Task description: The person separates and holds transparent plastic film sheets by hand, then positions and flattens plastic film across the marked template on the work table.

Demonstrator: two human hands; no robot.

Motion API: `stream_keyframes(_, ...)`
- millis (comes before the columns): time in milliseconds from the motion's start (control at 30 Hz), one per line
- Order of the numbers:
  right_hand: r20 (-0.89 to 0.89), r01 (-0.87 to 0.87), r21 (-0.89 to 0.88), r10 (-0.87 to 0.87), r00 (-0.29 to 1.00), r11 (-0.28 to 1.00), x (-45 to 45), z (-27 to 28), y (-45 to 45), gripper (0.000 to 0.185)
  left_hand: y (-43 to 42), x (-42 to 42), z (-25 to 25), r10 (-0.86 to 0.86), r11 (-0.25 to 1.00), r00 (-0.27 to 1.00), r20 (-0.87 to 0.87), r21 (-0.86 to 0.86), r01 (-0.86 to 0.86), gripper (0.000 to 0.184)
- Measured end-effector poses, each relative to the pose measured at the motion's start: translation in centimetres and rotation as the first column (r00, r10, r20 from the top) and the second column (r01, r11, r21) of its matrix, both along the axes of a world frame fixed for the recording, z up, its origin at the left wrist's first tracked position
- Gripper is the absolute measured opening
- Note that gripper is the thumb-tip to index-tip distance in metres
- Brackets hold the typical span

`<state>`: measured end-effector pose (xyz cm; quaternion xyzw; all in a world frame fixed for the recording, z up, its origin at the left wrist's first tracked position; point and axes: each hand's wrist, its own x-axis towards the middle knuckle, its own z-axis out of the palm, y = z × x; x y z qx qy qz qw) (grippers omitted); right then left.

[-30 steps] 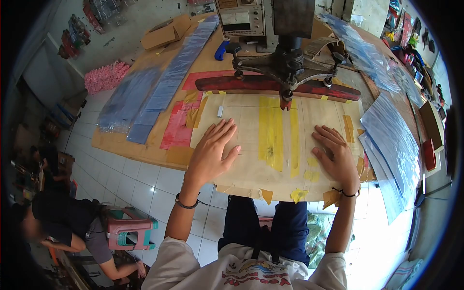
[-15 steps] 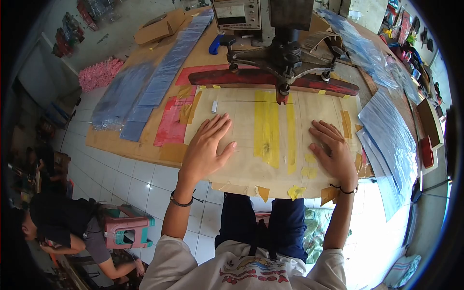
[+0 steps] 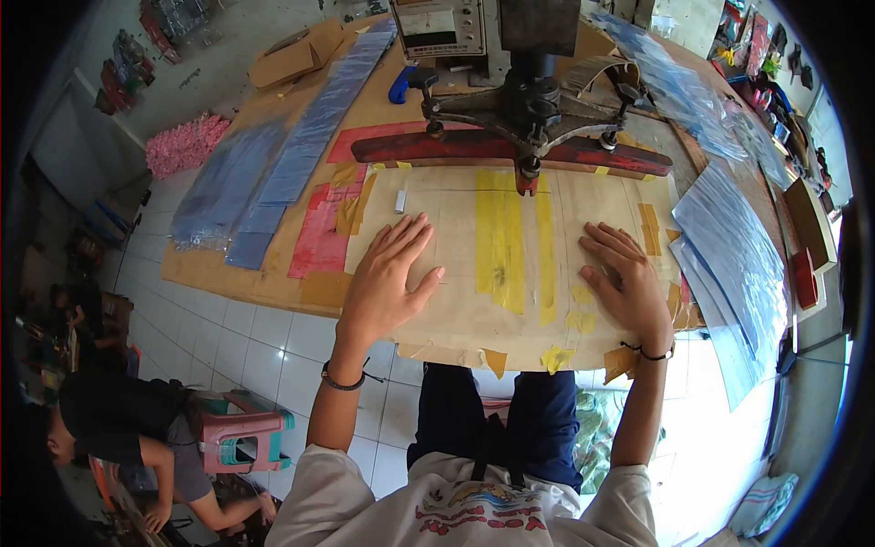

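Observation:
My left hand (image 3: 390, 273) lies flat with fingers spread on the left part of a pale board (image 3: 456, 319) marked with yellow tape (image 3: 499, 246). On the board's right part rests my right hand (image 3: 627, 278), palm down, fingers apart. Neither hand holds anything. A small white piece (image 3: 400, 201) lies just beyond my left fingertips. Across the board's far edge runs a dark red bar (image 3: 437, 148) under a black metal press head (image 3: 538, 114).
Blue plastic sheets lie in stacks at the left (image 3: 228, 187) and right (image 3: 734, 242). A cardboard box (image 3: 296, 56) and a blue-handled tool (image 3: 401, 85) are at the back. A co-worker (image 3: 118, 415) bends beside a pink stool (image 3: 241, 436) at lower left.
The view has shifted slightly, moving the table a little left and up in the frame. Both hands stay flat on the board. The co-worker's arm has moved lower.

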<state>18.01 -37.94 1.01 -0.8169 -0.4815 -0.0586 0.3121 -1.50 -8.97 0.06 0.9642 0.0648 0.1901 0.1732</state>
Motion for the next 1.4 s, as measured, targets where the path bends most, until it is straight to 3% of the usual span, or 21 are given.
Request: stream_keyframes(1400, -0.02, 0.008, 0.003, -0.008, 1.0, 1.0, -0.34, 0.25, 0.13, 0.035, 0.03, 0.0, 0.03, 0.006, 1.0, 1.0, -0.016, -0.005, -0.006, 0.058)
